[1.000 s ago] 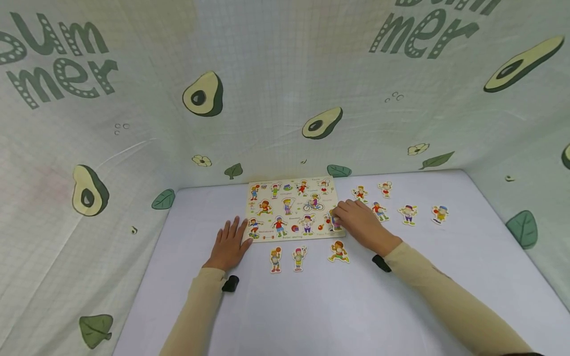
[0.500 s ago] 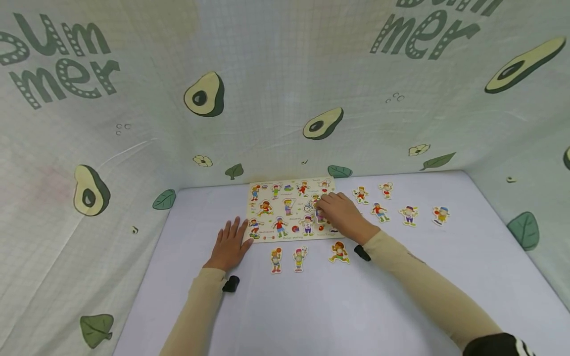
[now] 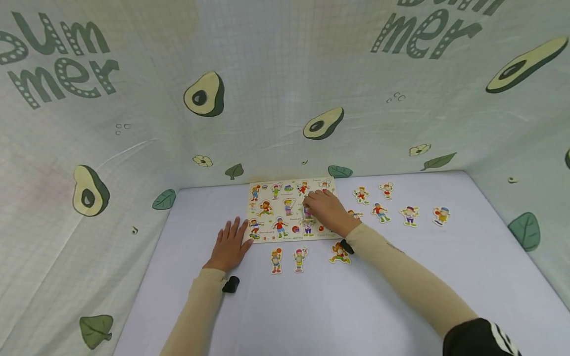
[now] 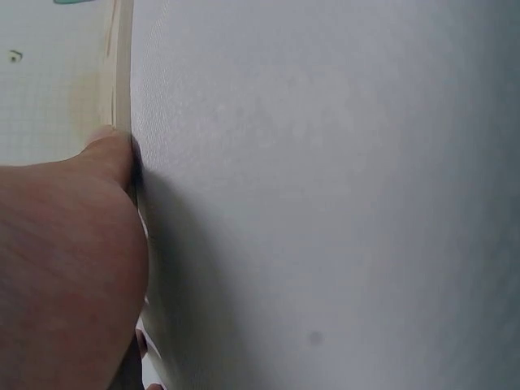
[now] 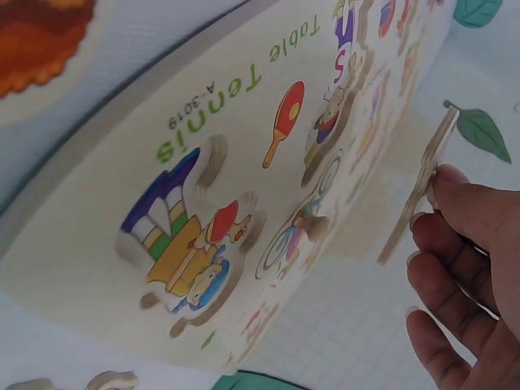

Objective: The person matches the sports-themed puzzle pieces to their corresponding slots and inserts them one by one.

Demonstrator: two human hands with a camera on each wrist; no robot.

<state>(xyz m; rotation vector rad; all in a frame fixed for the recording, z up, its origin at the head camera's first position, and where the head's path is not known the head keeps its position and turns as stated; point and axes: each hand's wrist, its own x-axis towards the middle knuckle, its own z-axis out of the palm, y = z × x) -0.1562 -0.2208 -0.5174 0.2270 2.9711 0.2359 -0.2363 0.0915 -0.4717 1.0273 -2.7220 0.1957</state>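
The right hand [image 3: 328, 210] pinches a thin wooden piece [image 5: 418, 195] between thumb and fingers, holding it over the puzzle board [image 5: 89, 280] near its middle (the wrist camera sees the piece edge-on, so its picture is hidden there). The left hand [image 3: 228, 247] rests flat with fingers straight and slightly apart, thumb at the board's near left corner. A runner piece [image 3: 340, 254] lies on the table [image 3: 285, 316], just in front of the board.

Pale cloth backdrop [image 3: 267, 59] — printed avocados [image 3: 209, 94], green leaves [image 3: 340, 171], grey-green lettering [image 3: 420, 34]; before it, a whitish tabletop [image 3: 285, 316]
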